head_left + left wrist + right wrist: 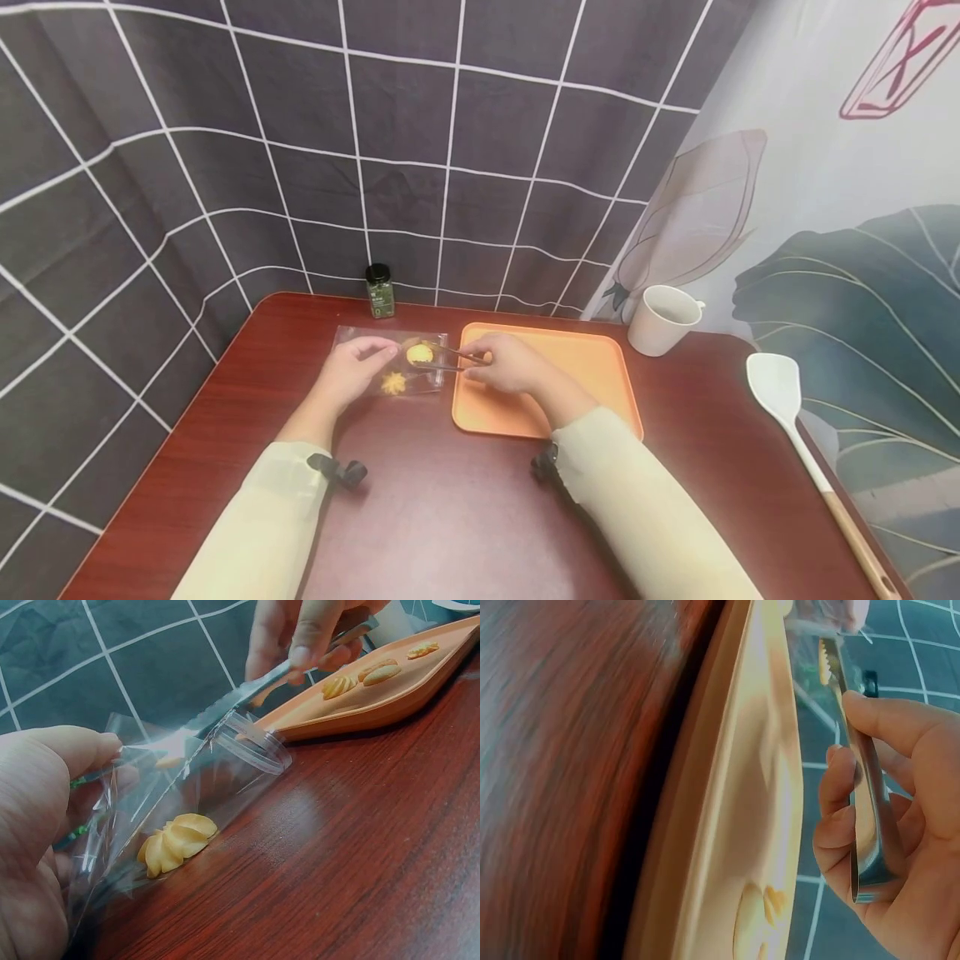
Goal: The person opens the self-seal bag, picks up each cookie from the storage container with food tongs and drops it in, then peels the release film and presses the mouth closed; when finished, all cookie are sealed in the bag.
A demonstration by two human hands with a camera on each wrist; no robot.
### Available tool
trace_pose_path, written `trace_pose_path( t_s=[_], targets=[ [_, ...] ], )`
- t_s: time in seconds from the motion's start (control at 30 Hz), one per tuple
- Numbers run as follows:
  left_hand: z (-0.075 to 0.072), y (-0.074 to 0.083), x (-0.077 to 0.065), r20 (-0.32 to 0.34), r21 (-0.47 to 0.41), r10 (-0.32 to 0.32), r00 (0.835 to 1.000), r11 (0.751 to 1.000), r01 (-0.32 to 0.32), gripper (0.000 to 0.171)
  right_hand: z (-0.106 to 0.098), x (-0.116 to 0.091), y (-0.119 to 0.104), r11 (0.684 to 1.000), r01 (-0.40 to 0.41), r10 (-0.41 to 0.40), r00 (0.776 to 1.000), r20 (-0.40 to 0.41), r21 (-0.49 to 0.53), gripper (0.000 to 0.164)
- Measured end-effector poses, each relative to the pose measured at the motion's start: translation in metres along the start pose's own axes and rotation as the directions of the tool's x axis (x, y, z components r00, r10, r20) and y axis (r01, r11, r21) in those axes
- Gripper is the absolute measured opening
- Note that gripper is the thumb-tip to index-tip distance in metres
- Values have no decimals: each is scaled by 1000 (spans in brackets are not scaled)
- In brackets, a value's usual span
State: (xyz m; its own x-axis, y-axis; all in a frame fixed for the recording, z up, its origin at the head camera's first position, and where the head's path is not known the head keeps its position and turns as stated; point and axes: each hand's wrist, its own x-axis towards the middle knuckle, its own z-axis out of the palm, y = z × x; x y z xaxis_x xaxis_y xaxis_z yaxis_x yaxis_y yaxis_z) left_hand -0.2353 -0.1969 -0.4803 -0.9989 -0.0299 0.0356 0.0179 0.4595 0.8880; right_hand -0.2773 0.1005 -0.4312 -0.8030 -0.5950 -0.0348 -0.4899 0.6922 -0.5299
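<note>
My left hand [351, 372] pinches the edge of a clear plastic bag [247, 746] lying on the table. Inside the bag rests a swirled yellow cookie [178, 844], also visible as a star-shaped cookie [393, 383] in the head view. My right hand [506, 364] grips metal tongs [870, 817], with the thumb on one side and curled fingers on the other. The tongs' tips reach into the bag's mouth, around a second yellow cookie [420, 354]. Reflections on the plastic blur whether the tips touch that cookie.
An orange tray [592, 375] beside the bag carries several cookies [379, 673]. Behind the bag stands a green jar with a black lid [380, 292]. A white mug [660, 325] and a white spatula [780, 392] with a wooden handle are on the right. Tiled-pattern cloth [405, 117] hangs behind.
</note>
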Motion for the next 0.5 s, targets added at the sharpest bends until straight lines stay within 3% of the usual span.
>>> trace_pose_path(
  t_s=[0.5],
  targets=[
    [0, -1, 0, -2, -13, -9, 1000, 1000, 9, 34, 16, 25, -15, 999, 20, -18, 998, 62, -29, 40]
  ],
)
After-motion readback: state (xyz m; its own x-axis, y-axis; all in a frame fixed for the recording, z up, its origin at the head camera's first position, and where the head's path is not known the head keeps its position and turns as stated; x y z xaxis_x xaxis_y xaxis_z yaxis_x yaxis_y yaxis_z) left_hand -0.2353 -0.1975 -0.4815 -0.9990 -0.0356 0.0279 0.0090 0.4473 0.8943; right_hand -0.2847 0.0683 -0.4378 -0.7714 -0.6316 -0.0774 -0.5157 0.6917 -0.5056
